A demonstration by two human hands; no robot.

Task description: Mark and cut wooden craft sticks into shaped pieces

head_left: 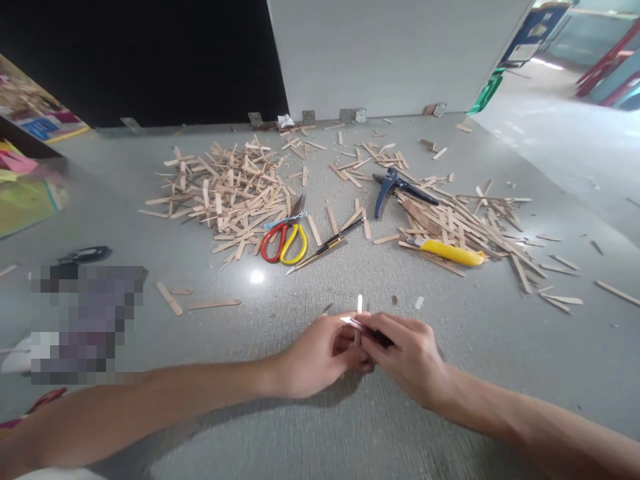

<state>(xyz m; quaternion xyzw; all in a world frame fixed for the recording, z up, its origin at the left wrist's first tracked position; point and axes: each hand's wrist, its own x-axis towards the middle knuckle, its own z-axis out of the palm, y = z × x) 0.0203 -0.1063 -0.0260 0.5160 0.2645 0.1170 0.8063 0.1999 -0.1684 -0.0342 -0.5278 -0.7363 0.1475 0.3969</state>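
Observation:
My left hand (pixel 320 357) is closed around a narrow wooden stick (pixel 359 305), which stands roughly upright with its pale tip above the fingers. Pinched in my right hand (pixel 407 353) is a craft knife (pixel 376 335) with a dark handle. Its pointed blade lies across the stick and points left. Both hands are close together, so the fingers partly hide the stick's lower part. Beyond them lie scissors (pixel 284 243) with one red and one yellow handle loop, and a slim black-and-gold pointed tool (pixel 325 248).
Wooden stick pieces (pixel 235 193) are heaped at the back left. More sticks (pixel 460 220) lie right, with a blue clamp-like tool (pixel 393 188) and a yellow-handled cutter (pixel 453 253). A pixelated object (pixel 90 327) lies left. A board (pixel 400 53) with metal brackets stands behind.

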